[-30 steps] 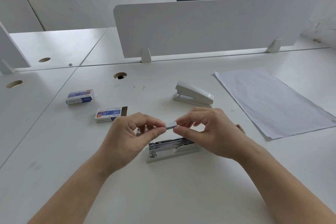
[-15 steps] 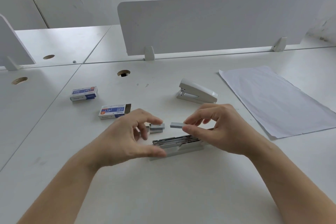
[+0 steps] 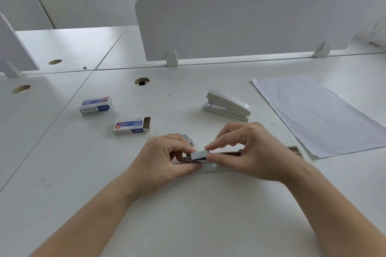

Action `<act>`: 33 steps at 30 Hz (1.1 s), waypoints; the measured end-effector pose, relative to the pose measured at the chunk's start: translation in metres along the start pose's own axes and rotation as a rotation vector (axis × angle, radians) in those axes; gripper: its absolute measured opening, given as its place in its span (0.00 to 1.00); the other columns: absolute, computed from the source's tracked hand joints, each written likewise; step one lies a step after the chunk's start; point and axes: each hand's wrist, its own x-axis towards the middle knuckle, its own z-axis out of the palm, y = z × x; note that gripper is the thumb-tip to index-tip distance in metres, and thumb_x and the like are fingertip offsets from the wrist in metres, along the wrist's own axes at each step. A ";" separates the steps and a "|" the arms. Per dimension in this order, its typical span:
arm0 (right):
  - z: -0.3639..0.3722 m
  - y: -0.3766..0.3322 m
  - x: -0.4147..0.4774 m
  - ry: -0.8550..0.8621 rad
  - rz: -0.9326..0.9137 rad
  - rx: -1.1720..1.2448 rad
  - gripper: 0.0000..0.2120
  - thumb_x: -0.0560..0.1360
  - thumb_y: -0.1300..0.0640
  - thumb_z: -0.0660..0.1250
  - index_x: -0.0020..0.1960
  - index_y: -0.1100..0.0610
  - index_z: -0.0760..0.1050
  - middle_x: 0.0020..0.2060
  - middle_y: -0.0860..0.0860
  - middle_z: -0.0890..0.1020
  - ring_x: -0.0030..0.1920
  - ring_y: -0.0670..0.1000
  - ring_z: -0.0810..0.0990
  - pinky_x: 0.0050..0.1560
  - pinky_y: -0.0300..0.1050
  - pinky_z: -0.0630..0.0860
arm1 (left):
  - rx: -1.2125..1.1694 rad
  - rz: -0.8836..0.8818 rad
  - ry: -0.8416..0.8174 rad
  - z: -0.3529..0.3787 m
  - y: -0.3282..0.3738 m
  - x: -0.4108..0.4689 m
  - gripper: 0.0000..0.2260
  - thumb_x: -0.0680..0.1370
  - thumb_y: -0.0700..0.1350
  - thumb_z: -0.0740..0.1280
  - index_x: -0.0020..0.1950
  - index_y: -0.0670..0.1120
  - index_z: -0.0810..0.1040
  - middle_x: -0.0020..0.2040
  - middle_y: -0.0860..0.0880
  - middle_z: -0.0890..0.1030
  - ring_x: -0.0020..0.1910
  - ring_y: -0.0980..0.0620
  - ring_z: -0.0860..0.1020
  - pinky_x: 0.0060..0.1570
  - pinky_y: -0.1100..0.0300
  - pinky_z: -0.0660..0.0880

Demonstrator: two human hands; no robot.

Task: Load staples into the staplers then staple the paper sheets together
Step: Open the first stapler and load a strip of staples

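Observation:
An opened white stapler (image 3: 226, 153) lies flat on the desk in front of me, its metal channel facing up. My right hand (image 3: 246, 150) pinches a grey strip of staples (image 3: 200, 155) over the channel's left end. My left hand (image 3: 165, 160) grips the stapler's left end from the side. Loose staple strips (image 3: 188, 139) lie just behind my left hand. A second white stapler (image 3: 227, 104), closed, stands farther back. The paper sheets (image 3: 317, 112) lie at the right.
Two blue-and-white staple boxes lie at the left: a closed box (image 3: 95, 104) and, nearer, a box with an open end (image 3: 131, 125). A white divider panel (image 3: 250, 25) stands at the desk's back. A cable hole (image 3: 142, 81) is in the desk.
My hands parted, splitting the staple strip; a piece stayed on the desk behind. My right hand then lowered its piece onto the stapler's channel, and my left hand took hold of the stapler.

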 end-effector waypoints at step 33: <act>0.001 0.001 0.000 -0.149 0.072 -0.052 0.12 0.73 0.46 0.74 0.56 0.40 0.83 0.47 0.38 0.82 0.44 0.40 0.82 0.42 0.28 0.71 | 0.111 -0.085 0.285 -0.031 -0.012 0.004 0.04 0.72 0.50 0.73 0.45 0.55 0.80 0.40 0.65 0.77 0.35 0.62 0.72 0.36 0.72 0.66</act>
